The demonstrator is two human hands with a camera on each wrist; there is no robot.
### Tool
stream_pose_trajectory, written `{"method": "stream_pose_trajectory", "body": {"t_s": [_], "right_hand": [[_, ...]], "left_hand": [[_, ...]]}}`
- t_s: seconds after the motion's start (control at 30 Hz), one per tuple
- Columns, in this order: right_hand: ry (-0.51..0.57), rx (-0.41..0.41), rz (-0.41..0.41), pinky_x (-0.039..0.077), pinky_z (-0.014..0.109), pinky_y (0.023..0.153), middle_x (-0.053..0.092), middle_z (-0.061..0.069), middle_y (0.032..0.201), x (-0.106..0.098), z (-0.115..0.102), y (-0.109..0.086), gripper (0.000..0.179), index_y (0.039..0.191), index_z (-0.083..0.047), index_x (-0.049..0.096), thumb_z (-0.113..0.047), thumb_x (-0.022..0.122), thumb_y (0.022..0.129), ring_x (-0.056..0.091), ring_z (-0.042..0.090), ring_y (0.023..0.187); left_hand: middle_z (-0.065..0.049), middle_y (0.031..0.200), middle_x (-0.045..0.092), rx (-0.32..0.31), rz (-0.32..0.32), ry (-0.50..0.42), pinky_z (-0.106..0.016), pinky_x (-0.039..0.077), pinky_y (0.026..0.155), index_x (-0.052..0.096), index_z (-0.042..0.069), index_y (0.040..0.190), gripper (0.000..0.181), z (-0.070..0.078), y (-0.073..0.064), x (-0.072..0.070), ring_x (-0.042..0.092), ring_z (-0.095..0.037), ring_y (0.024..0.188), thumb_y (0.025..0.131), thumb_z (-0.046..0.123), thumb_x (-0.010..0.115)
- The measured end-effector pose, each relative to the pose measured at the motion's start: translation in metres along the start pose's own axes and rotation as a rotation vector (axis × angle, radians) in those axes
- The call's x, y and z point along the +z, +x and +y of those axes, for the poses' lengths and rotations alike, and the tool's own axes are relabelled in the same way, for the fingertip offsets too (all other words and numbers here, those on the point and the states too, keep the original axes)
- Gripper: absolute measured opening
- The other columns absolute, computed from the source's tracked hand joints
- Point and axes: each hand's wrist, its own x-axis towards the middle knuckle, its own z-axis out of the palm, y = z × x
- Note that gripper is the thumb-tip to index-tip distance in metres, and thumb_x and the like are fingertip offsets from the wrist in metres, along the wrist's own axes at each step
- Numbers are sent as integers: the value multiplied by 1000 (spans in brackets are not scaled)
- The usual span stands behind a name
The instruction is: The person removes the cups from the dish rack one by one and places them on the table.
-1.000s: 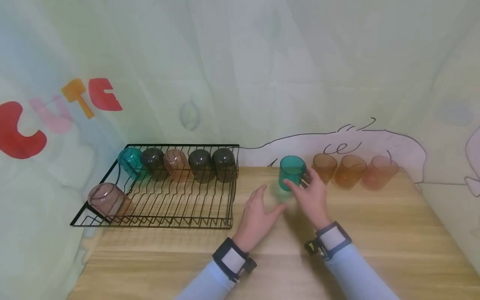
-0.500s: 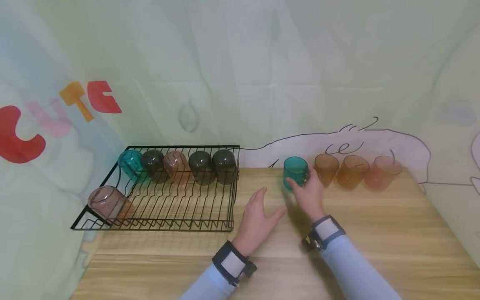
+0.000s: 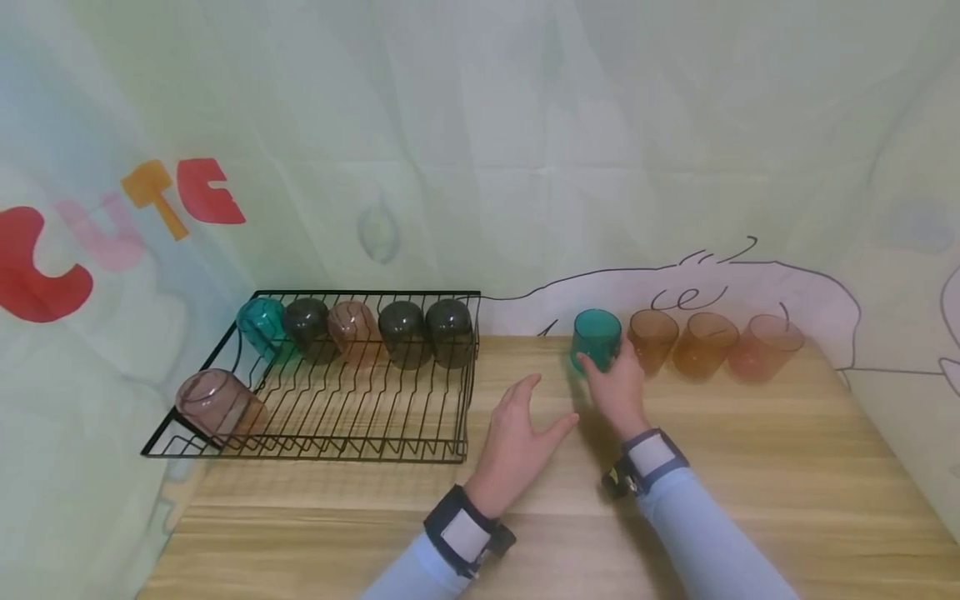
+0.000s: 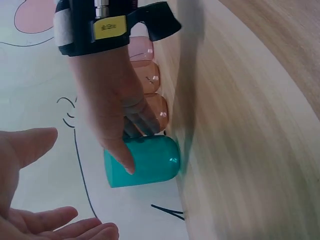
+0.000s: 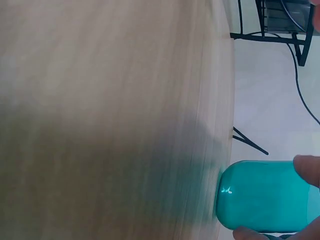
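Note:
A see-through teal cup (image 3: pixel 596 332) stands upright, mouth up, at the back of the table. My right hand (image 3: pixel 618 390) grips it, thumb on the near side and fingers round its right side. In the right wrist view the cup's rounded base (image 5: pixel 227 197) is at or just over the wood; I cannot tell whether it bears on it. To its right are an amber cup (image 3: pixel 654 340), an orange cup (image 3: pixel 705 346) and a pinkish cup (image 3: pixel 767 346) in a row. My left hand (image 3: pixel 513 450) hovers nearer me, fingers and thumb spread, holding nothing.
On the left a black wire rack (image 3: pixel 352 457) holds several upside-down cups along its back, among them a teal cup (image 3: pixel 260 325) and a dark grey cup (image 3: pixel 448 333). A pinkish cup (image 3: pixel 217 402) lies tilted at its front left corner. A printed cloth (image 3: pixel 480 150) hangs behind.
My right hand has moved the teal cup right and down toward the table, close beside the amber cup. My left hand has barely moved.

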Motion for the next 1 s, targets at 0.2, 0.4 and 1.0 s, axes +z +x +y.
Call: {"method": "stream_pose_trajectory", "body": {"t_s": [0.2, 0.4, 1.0], "right_hand": [[32, -14, -33, 31, 53, 110, 28, 20, 151, -4, 1, -7, 86, 148, -5, 17, -37, 66, 85, 33, 38, 136], [28, 0, -90, 34, 51, 109, 27, 21, 151, -16, 5, -14, 85, 148, -2, 16, -33, 64, 86, 34, 37, 135], [-37, -120, -242, 36, 52, 107, 41, 14, 144, -58, -17, -45, 67, 138, -7, 40, -42, 63, 86, 39, 33, 132]], "left_hand": [[-6, 143, 45, 46, -4, -9, -44, 41, 105, 40, 16, 140, 74, 16, -6, -14, 44, -25, 130, 80, 50, 67], [0, 142, 46, 133, -8, 11, -41, 40, 106, 42, 20, 139, 69, 37, -13, -42, 43, -19, 131, 81, 50, 66], [-11, 139, 49, 41, 232, 197, -54, 42, 100, 46, 13, 136, 73, -1, 11, -166, 44, -31, 129, 78, 53, 68]]}}
